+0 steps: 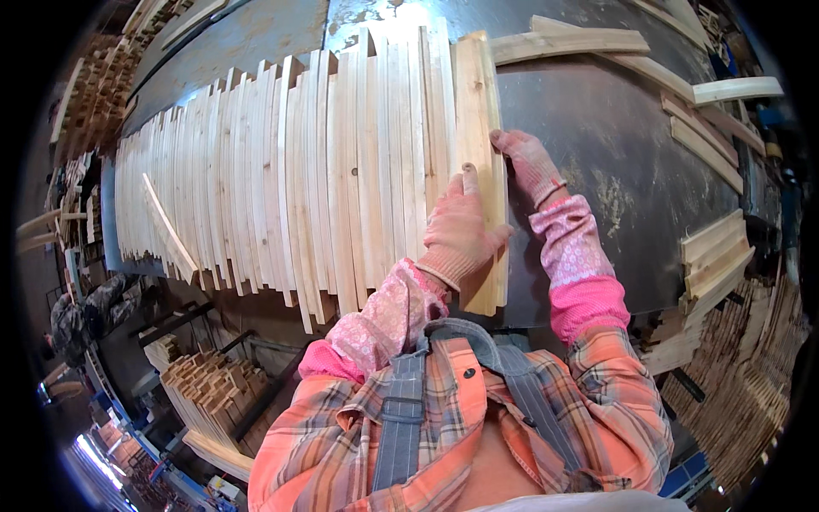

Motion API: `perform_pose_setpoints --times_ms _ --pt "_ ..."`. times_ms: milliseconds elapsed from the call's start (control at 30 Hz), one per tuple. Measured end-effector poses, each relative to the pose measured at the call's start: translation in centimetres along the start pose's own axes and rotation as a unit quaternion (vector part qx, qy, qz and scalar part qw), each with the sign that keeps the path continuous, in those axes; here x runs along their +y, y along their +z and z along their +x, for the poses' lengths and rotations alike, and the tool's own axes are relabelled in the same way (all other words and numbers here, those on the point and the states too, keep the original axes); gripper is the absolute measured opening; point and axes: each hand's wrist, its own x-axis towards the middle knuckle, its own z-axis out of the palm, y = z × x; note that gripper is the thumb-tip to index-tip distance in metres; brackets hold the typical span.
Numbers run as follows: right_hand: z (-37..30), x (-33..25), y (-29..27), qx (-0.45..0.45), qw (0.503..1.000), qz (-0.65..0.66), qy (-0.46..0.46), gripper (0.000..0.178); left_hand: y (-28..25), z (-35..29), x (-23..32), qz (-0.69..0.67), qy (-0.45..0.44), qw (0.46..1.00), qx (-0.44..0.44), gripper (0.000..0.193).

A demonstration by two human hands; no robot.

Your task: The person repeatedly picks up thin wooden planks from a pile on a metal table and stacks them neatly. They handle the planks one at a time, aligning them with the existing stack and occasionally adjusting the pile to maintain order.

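We press our left hand (456,230) flat on the end slat (476,162), at the right edge of the slat row (281,171); our right hand (529,162) fingertips nudge its side. We judge we're aligning it; next, snug it tight.

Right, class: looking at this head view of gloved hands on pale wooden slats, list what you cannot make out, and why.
- Left hand: palm contact with the pale wooden slat is hidden by the pink knitted glove's back.
- Right hand: fingertips are hidden behind the slat's edge.
- Row of pale wooden slats: near ends overhang the dark metal table, hiding its front edge.
- Stacked offcuts: blurred and bent at the fisheye rim.
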Motion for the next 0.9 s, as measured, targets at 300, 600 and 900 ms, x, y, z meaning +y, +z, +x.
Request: perform_pose_setpoints --times_ms 300,600,900 --pt "-0.3 -0.5 -0.9 0.086 0.950 -0.290 -0.078 0.042 -0.2 0.8 -3.0 -0.168 -0.150 0.974 -0.003 0.060" --pt "8.8 -0.7 8.2 0.088 0.870 -0.483 -0.053 0.045 -0.3 4.1 -11.1 -0.238 -0.084 0.961 0.114 0.054" --pt "5.7 2.3 1.2 0.072 0.948 -0.308 -0.025 0.059 -0.4 5.0 -4.2 0.125 -0.021 0.991 -0.042 0.061"
